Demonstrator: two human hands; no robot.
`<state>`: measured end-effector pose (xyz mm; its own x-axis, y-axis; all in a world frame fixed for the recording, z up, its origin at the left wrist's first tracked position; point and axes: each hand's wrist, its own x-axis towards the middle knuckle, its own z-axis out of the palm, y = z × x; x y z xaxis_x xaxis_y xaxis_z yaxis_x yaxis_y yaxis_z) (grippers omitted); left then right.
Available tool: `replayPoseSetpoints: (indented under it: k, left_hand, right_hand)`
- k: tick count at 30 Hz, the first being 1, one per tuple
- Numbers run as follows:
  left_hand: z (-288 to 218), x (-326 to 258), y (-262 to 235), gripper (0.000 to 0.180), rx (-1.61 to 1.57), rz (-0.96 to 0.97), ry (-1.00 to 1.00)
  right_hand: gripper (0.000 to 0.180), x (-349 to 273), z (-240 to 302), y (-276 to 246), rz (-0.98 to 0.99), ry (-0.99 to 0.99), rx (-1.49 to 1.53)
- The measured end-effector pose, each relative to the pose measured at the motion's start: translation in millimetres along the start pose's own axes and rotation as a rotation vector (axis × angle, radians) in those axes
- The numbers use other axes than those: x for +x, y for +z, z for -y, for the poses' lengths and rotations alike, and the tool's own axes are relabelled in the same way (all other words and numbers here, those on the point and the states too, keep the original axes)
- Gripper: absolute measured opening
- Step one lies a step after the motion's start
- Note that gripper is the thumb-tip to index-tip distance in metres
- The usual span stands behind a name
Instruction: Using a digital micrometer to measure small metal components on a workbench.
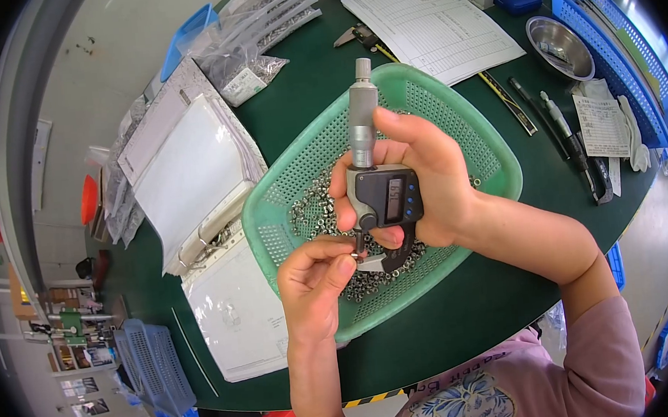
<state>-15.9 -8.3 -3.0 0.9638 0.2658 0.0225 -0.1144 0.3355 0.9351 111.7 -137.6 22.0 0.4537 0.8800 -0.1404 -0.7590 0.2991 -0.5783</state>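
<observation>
My right hand (pixel 440 177) is wrapped round a digital micrometer (pixel 360 120) with a grey barrel, a dark body and a small screen. Its thimble points up and away from me, with the thumb raised beside the barrel. Between the thumb and forefinger of my left hand (pixel 310 289) is a small metal part (pixel 355 256), pinched at the gap of the micrometer's jaws. The fingers cover most of that part. Both hands are above a green plastic basket (pixel 494 145), which holds many small shiny metal parts (pixel 367 286) like nuts or bushings.
An open ring binder (pixel 189 161) lies left of the basket. Beyond are bags of metal parts (pixel 268 18), a caliper (pixel 356 34) and printed sheets (pixel 433 24). On the right are a metal bowl (pixel 561 48), pen-like tools (pixel 559 124) and a blue basket (pixel 612 49).
</observation>
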Motion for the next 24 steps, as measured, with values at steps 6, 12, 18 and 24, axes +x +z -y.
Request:
replayPoseSetpoints:
  k: [6, 12, 18, 24]
  left_hand:
    - [0.3, 0.3, -0.3, 0.012, -0.001, 0.025, 0.022]
    - [0.2, -0.2, -0.7, 0.011, 0.001, 0.015, 0.019]
    - [-0.5, 0.9, 1.6, 0.011, 0.007, 0.023, 0.024]
    - [-1.3, -0.1, 1.0, 0.011, 0.015, 0.020, 0.033]
  right_hand:
    - [0.067, 0.9, -0.9, 0.8, 0.029, -0.002, 0.048]
    - [0.069, 1.4, -3.1, 0.9, 0.009, -0.044, -0.010]
    - [0.069, 0.1, 1.1, 3.9, -0.007, -0.004, 0.019]
    - [0.067, 0.8, -1.7, 3.3, 0.009, -0.023, 0.043]
